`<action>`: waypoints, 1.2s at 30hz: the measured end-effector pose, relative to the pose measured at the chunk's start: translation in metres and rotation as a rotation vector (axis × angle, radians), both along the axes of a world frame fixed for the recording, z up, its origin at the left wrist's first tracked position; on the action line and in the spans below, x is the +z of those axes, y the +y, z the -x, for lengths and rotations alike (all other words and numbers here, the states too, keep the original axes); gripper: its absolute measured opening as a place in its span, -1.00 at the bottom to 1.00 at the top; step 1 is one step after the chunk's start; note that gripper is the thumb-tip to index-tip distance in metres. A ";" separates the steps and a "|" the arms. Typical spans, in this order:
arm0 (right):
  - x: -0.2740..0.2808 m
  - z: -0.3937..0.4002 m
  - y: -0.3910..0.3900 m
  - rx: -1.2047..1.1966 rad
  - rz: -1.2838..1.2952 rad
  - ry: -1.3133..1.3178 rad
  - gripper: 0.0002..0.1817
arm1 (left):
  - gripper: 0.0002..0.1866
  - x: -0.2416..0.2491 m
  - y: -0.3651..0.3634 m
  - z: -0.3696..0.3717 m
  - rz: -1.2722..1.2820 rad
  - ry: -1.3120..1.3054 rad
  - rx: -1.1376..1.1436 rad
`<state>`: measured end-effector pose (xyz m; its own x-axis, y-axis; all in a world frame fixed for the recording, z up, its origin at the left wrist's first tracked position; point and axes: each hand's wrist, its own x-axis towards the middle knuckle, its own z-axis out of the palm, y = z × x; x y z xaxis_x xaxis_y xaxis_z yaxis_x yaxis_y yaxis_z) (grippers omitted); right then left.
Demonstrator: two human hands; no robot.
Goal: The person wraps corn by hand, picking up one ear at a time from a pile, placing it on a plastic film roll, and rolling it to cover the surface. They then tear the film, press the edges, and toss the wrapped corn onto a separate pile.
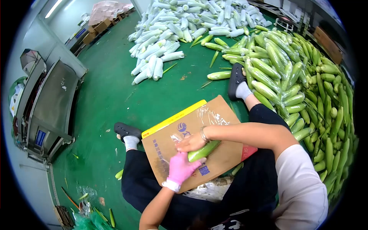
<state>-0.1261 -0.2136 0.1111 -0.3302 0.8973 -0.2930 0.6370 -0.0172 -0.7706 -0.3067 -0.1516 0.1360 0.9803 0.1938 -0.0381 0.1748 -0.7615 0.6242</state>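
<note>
An ear of corn in its green husk, with a shiny clear film on it, lies on a cardboard sheet across my lap. My left hand, in a pink glove with a white cuff, is closed round its left end, thumb along the near side. Bare and wearing bracelets, my right hand lies flat across the far side of the corn, fingers stretched toward the left hand. Its fingertips partly overlap the glove. Crumpled clear film sits on the cardboard's far part.
Green corn is heaped at the right, some of it wrapped in clear film. Pale netted ears form a pile at the back. A metal cart stands left. Loose husks and green plastic lie on the floor at lower left.
</note>
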 end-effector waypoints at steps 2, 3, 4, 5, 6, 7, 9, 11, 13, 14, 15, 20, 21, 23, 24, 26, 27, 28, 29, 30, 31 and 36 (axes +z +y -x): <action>-0.012 0.020 -0.021 -0.027 -0.154 -0.242 -0.24 | -0.43 -0.006 -0.024 0.023 0.565 0.291 0.106; -0.001 0.027 -0.034 -0.072 -0.183 -0.340 -0.24 | -0.49 -0.012 -0.045 0.039 0.922 0.324 0.192; -0.009 0.028 -0.040 -0.095 -0.178 -0.342 -0.24 | -0.55 -0.006 -0.062 0.054 1.313 0.493 0.293; -0.022 0.028 -0.045 -0.142 -0.351 -0.308 -0.26 | -0.61 -0.004 -0.077 0.070 1.694 0.678 0.401; -0.031 0.029 -0.053 -0.194 -0.524 -0.280 -0.29 | -0.65 -0.017 -0.092 0.089 1.643 0.753 0.372; -0.032 0.031 -0.058 -0.234 -0.516 -0.292 -0.29 | -0.69 -0.031 -0.103 0.110 1.589 0.829 0.337; -0.031 0.036 -0.067 -0.398 -0.425 0.094 -0.38 | -0.59 -0.059 -0.108 0.141 1.197 1.050 0.032; -0.019 0.056 -0.114 -0.601 -0.537 0.256 -0.64 | -0.68 -0.058 -0.096 0.154 1.178 1.017 0.010; -0.006 0.078 -0.182 -0.791 -0.246 0.320 -0.66 | -0.66 -0.040 -0.078 0.160 1.212 0.870 0.085; -0.012 0.094 -0.215 -0.956 -0.248 0.349 -0.64 | -0.56 -0.027 -0.076 0.151 0.951 0.561 0.066; -0.019 0.116 -0.240 -1.112 -0.252 0.373 -0.63 | -0.49 -0.005 -0.078 0.123 0.959 0.489 0.099; 0.036 0.183 -0.278 -1.573 0.100 1.242 -0.52 | -0.74 0.034 -0.121 0.002 0.753 -0.355 0.320; 0.043 0.185 -0.278 -1.439 0.144 1.272 -0.55 | -0.73 0.027 -0.140 -0.018 1.075 -0.362 0.477; 0.047 0.164 -0.270 -1.327 -0.053 1.259 -0.69 | -0.54 0.007 -0.163 -0.060 1.079 -0.175 0.277; 0.042 0.139 -0.266 -1.501 -0.074 1.362 -0.77 | -0.49 0.016 -0.185 -0.079 1.195 -0.102 0.221; 0.021 0.058 -0.270 -1.695 -0.306 1.213 -0.84 | -0.45 -0.008 -0.187 -0.108 1.265 -0.058 0.002; 0.017 0.004 -0.279 -1.762 -0.271 1.090 -0.75 | -0.45 -0.010 -0.190 -0.115 1.217 -0.051 -0.065; 0.010 -0.043 -0.291 -1.803 -0.489 0.979 -0.49 | -0.43 0.000 -0.189 -0.116 1.158 -0.075 -0.080; 0.018 -0.083 -0.310 -1.800 -0.488 0.807 -0.25 | -0.50 0.009 -0.185 -0.115 1.219 -0.092 -0.037; 0.004 -0.120 -0.338 -1.748 -0.676 0.528 -0.15 | -0.53 0.011 -0.171 -0.113 1.175 -0.085 -0.013; -0.010 -0.156 -0.367 -1.706 -0.849 0.232 -0.05 | -0.55 0.009 -0.153 -0.106 1.136 -0.080 0.019; -0.073 -0.177 -0.525 -2.675 0.166 -1.077 -0.22 | -0.66 0.001 -0.086 -0.050 1.129 -0.126 0.195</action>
